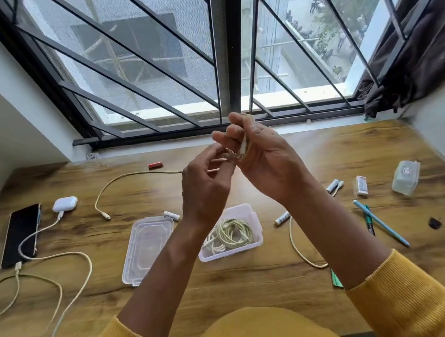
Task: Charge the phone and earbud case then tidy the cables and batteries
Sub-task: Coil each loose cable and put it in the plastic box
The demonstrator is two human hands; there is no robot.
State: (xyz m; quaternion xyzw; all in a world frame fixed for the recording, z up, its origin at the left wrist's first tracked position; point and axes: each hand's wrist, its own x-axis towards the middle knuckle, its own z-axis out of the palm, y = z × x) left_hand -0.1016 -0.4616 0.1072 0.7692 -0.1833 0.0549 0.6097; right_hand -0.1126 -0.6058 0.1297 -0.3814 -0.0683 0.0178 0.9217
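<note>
Both hands are raised above the desk's middle. My right hand (262, 155) grips a small coiled white cable (243, 146), and my left hand (206, 178) pinches that cable's end. Below them an open clear box (258, 239) holds coiled cables (233, 234). At the left lies a black phone (21, 234) with a cable (61, 255) plugged in. Beside it sits a white earbud case (65, 204) with its own cable attached. A loose cable (124, 179) lies behind the box, another loose cable (299, 247) to its right. Batteries (333, 186) lie scattered, including a red battery (155, 165).
The box lid (147, 249) lies left of the box. At the right are a small clear container (406, 180), a white pack (361, 185), two pens (378, 221) and a small black object (434, 222). A barred window and dark curtain (422, 48) stand behind the wooden desk (254, 287).
</note>
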